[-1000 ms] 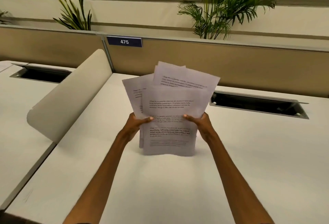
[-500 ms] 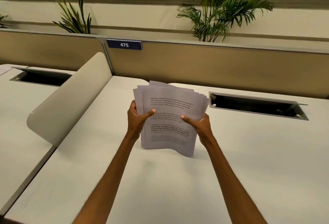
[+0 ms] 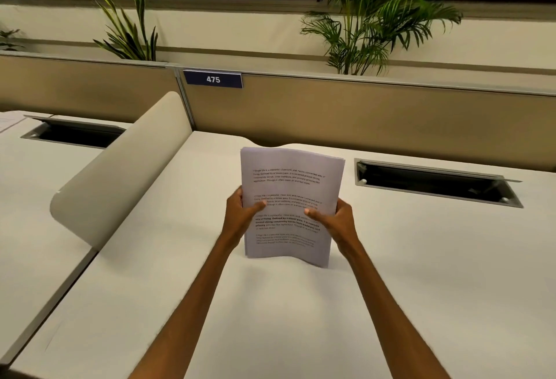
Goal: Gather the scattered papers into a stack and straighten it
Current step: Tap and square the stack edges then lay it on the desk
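Note:
A stack of white printed papers (image 3: 290,186) stands upright on its bottom edge on the white desk (image 3: 270,312), in the middle of the view. My left hand (image 3: 239,216) grips the stack's left side with the thumb across the front sheet. My right hand (image 3: 337,222) grips the right side the same way. The sheets lie nearly flush, with slight offsets along the top right edge, and the bottom edge bows where it meets the desk.
A rounded beige divider (image 3: 120,174) rises on the left between two desks. A tan partition (image 3: 361,119) with a "475" sign (image 3: 213,79) closes the back. Open cable trays sit at right (image 3: 433,183) and far left (image 3: 72,134). Plants stand behind the partition.
The papers were fanned out with sheets sticking up at different heights. They have since dropped together into one nearly even stack, still held by both hands on the desk.

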